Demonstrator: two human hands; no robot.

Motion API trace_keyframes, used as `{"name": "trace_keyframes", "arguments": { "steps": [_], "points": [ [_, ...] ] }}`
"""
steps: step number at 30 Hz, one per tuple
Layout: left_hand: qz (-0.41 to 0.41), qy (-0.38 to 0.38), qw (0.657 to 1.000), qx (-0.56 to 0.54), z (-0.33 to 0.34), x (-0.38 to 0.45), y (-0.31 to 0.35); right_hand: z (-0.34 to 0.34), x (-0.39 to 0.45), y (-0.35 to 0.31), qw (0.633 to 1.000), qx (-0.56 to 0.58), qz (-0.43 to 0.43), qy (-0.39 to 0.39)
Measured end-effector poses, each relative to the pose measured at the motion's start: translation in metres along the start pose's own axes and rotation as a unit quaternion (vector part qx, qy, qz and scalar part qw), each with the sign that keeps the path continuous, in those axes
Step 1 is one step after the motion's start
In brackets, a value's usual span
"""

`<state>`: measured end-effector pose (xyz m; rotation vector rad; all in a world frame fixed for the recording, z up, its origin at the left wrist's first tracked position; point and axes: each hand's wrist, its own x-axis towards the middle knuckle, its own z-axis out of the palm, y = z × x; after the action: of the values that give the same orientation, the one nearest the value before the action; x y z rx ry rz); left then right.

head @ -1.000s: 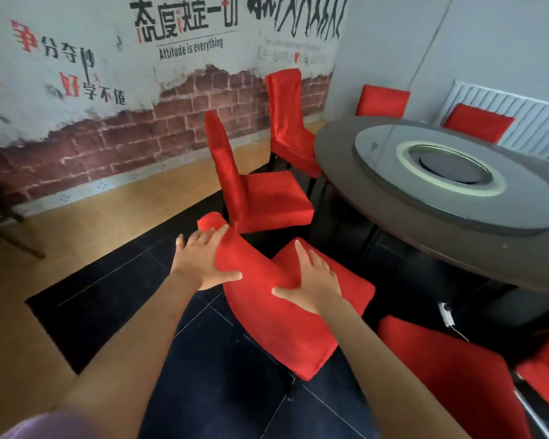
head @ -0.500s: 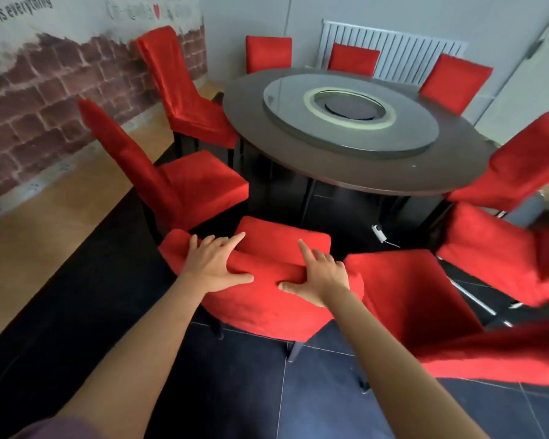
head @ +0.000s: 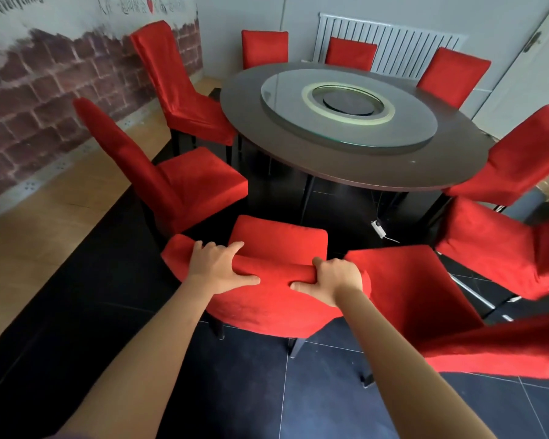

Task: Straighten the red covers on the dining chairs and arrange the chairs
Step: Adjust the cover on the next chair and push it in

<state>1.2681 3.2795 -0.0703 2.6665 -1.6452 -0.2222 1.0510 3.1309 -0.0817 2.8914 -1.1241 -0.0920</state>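
Hands are set on the top rail of the nearest chair [head: 267,299], which stands at the near edge of the round table [head: 355,175], its seat turned toward the table. The left hand [head: 217,269] is wrapped over the rail, fingers curled down the front side and thumb stretched along the back. The right hand [head: 336,278] grips the same rail further right, thumb laid on the back; its fingers are hidden behind the rail. The red cover [head: 260,312] is bunched into a soft roll between the two hands. Only two dark legs of this chair can be seen beneath the hem.

A second covered chair [head: 406,286] stands just beside it on the right, its backrest cut off by the lower right corner. Two chairs on the left, one nearer [head: 171,185] and one farther [head: 178,90], are seen in full. Of the chairs beyond the table only the backrests show above the tabletop. The glass turntable [head: 349,109] lies on the table. A small white object on a cord [head: 377,228] lies on the floor under the table and cannot be identified.
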Motion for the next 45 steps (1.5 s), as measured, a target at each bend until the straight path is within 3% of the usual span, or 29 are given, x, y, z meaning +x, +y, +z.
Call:
{"name": "trace_keyframes", "arguments": {
  "steps": [6, 14, 32, 45],
  "points": [
    [0.0, 0.042, 0.999, -0.023, 0.012, -0.009, -0.005, 0.008, -0.003, 0.001, 0.999, 0.008, -0.03, 0.035],
    [0.033, 0.038, 0.998, -0.04, 0.011, -0.001, -0.024, 0.007, -0.007, -0.017, 1.0, 0.004, 0.009, 0.027],
    [0.121, -0.015, 0.992, 0.018, -0.01, 0.035, -0.182, -0.002, 0.016, -0.183, 0.989, 0.032, 0.139, 0.042],
    [0.219, -0.001, 0.974, 0.062, -0.01, 0.064, -0.185, -0.002, 0.024, -0.186, 0.981, -0.021, 0.19, 0.039]
  ]
}}
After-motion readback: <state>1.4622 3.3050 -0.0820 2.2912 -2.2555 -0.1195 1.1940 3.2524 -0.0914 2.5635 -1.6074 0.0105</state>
